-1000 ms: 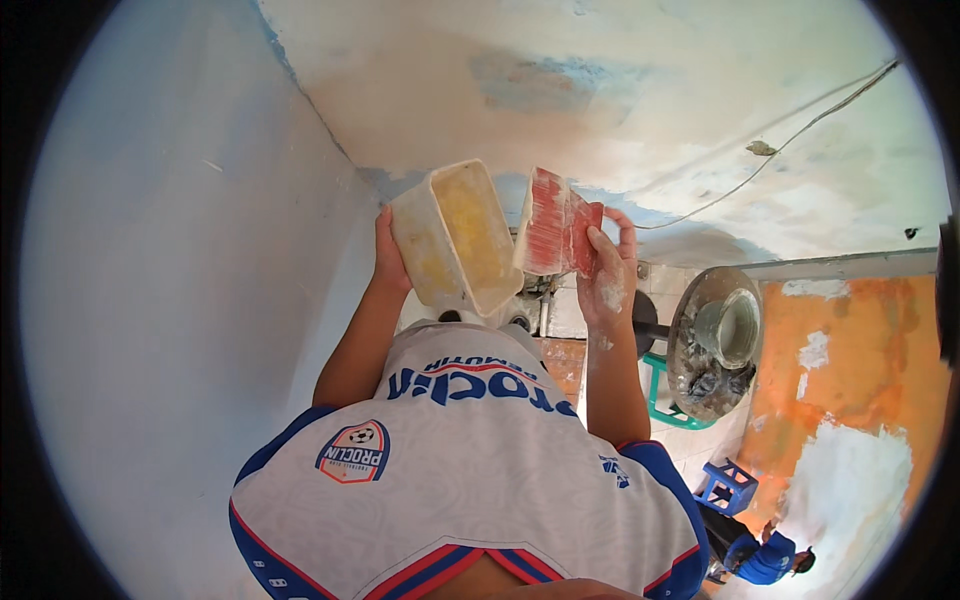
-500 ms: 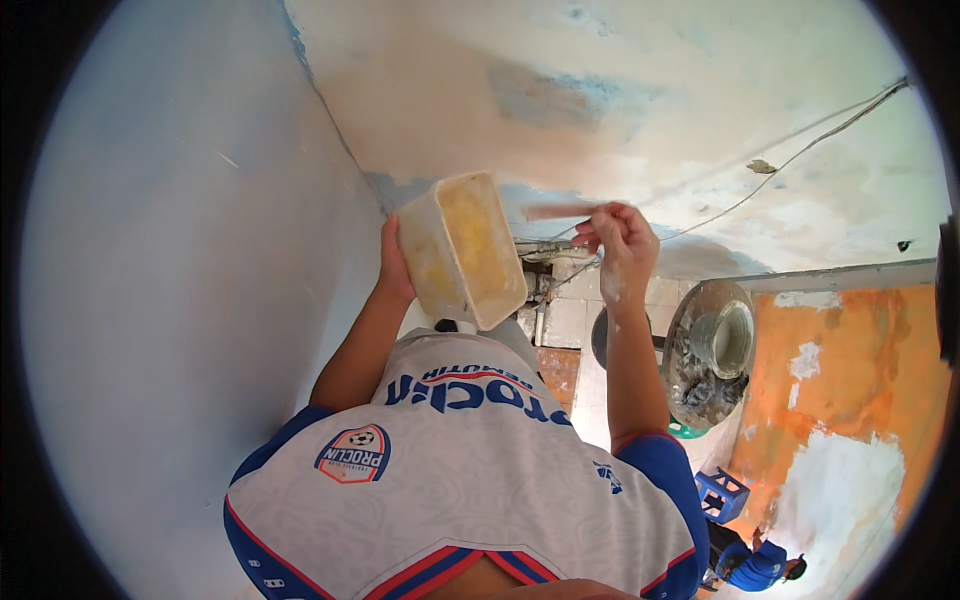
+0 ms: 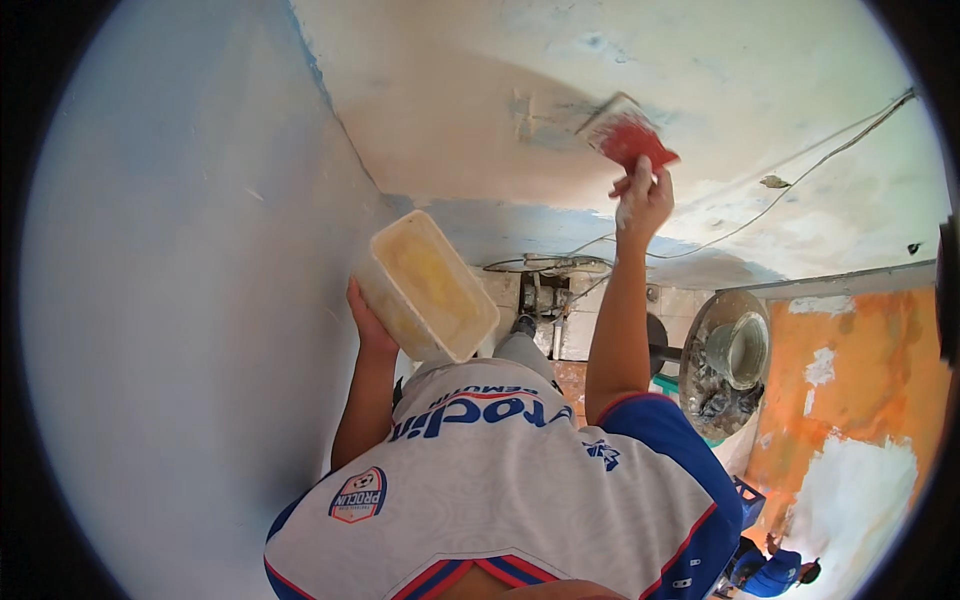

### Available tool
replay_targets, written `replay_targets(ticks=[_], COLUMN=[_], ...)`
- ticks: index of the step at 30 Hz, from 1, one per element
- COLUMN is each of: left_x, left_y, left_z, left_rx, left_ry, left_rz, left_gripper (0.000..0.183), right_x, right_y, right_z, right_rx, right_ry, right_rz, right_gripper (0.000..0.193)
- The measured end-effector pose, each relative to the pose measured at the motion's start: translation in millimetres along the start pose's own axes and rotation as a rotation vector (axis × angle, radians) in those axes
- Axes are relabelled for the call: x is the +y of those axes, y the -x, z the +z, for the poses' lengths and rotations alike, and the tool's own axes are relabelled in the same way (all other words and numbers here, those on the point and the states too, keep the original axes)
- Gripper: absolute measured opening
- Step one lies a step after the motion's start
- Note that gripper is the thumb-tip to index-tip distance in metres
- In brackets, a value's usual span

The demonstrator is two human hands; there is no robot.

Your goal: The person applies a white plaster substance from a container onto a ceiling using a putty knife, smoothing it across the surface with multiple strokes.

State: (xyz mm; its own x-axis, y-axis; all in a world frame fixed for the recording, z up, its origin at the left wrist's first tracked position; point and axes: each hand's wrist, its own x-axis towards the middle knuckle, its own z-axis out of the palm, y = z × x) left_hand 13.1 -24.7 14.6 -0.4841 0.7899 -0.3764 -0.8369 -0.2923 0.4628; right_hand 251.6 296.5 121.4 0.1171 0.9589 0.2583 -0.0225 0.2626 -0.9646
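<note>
My left hand point(image 3: 370, 318) grips a rectangular whitish plastic tub point(image 3: 398, 312) by its side, at waist height near the left wall. The tub is tilted, and its inside looks yellowish. My right hand point(image 3: 643, 208) pinches a flat red putty scraper point(image 3: 628, 137), somewhat blurred, by its near edge. Its wide pale-smeared edge is up against the patchy wall point(image 3: 450, 110) in front of me, beside a fresh-looking smear over a bluish patch. Whether the edge presses on the wall I cannot tell.
A thin cable point(image 3: 790, 195) runs along the front wall. To the right, a round messy tabletop point(image 3: 705, 395) carries a bucket point(image 3: 748, 350). Beyond are an orange wall point(image 3: 860, 370) with white patches, a blue stool point(image 3: 747, 500) and a person in blue point(image 3: 775, 574).
My right hand has moved up and forward, bringing the scraper from near the tub to the wall. The tub in my left hand has come lower and slightly closer to my body.
</note>
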Motion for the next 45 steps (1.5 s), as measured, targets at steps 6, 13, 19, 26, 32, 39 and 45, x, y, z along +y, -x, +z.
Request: replay_targets(ticks=[6,13,19,26,32,39,45], left_x=[-1,-5,-17,-22,-22,-22,-12], left_y=[3,18,15,16,12,-2,-4], left_z=[-1,12,-4,1,5,3,11], left_rx=[0.005,0.052,-0.013,0.040,-0.002,-0.060,-0.023], left_ry=[0.030,0.000,-0.007,-0.039,-0.066,-0.023,-0.051], left_rz=[-0.005,0.028,-0.037,-0.038,-0.044,-0.074,-0.044], left_gripper=[0.072,0.073,0.073,0.073,0.074,0.075,0.072], right_x=[4,-2,-12,26,18,-8,-7], right_y=[24,29,40,51,58,45,38], right_z=[53,-14,16,-38,-43,-20,13], right_rx=[-0.140,-0.036,-0.265,-0.199,-0.192,-0.270,-0.291], right_ry=[0.239,-0.016,0.161,-0.133,-0.217,-0.239,-0.406], right_rz=[-0.181,-0.013,-0.091,0.071,0.139,0.096,0.221], right_gripper=[0.022,0.018,0.015,0.018,0.016,0.021,0.032])
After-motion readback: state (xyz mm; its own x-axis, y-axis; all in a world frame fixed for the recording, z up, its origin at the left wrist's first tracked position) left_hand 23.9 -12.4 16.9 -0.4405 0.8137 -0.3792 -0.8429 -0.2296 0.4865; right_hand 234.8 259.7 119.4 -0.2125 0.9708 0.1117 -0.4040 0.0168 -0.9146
